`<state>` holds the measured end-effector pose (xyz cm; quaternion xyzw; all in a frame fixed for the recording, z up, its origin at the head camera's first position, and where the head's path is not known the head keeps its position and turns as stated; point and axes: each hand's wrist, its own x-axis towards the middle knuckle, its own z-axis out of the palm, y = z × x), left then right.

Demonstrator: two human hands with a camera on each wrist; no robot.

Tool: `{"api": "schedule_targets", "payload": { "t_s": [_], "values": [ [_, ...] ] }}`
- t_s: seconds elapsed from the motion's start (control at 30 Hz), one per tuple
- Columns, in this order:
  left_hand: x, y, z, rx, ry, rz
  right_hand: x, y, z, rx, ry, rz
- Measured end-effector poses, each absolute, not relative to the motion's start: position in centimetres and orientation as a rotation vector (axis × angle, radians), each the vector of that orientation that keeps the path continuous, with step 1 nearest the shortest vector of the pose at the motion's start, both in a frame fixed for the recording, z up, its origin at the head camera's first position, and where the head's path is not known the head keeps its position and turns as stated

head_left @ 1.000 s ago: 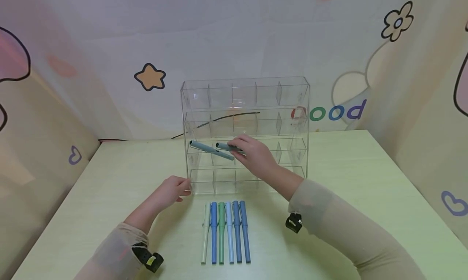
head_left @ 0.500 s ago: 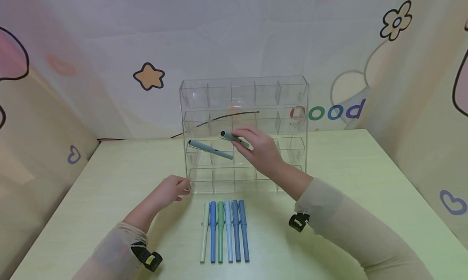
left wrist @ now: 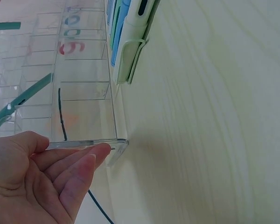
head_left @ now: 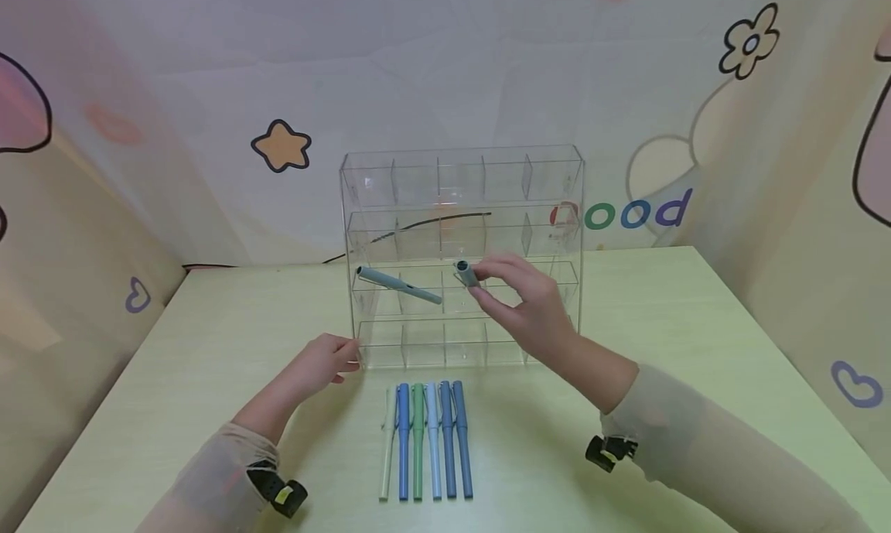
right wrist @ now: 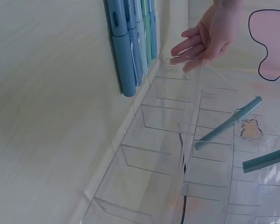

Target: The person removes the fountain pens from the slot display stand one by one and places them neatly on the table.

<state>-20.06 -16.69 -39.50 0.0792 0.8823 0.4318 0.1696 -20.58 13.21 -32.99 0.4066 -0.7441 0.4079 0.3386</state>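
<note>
My right hand (head_left: 525, 301) pinches a teal capped pen (head_left: 465, 274) in front of the clear rack (head_left: 462, 353), its dark-tipped end turned toward me. In the right wrist view part of the held pen (right wrist: 266, 159) enters from the right edge; the hand is out of frame there. Another teal pen (head_left: 399, 285) lies tilted across the left compartments of the rack's third tier from the top. My left hand (head_left: 323, 364) touches the rack's lower left corner. Its fingers look fairly straight along the side panel in the left wrist view (left wrist: 51, 175).
On the table (head_left: 278, 301), in front of the rack, several pens lie side by side: pale green (head_left: 386, 444), green (head_left: 418, 444) and shades of blue (head_left: 404, 444). A printed cloth (head_left: 487, 69) hangs behind the rack. Thin clear dividers split every tier.
My right hand has moved to the right with its pen, away from the tilted pen. The held pen has turned so its end faces me. The left hand stays at the rack corner.
</note>
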Motion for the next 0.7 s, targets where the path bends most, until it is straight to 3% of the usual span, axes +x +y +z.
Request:
{"api": "schedule_targets", "payload": {
  "t_s": [0.2, 0.7],
  "values": [
    [-20.0, -16.7, -39.4, 0.218, 2.5, 1.223, -18.9, 14.1, -34.1, 0.964, -2.094, 1.202],
    [-19.8, -16.5, -39.2, 0.214, 2.495, 1.229, -16.0, 15.1, -37.3, 0.381, -2.636, 1.756]
  ]
}}
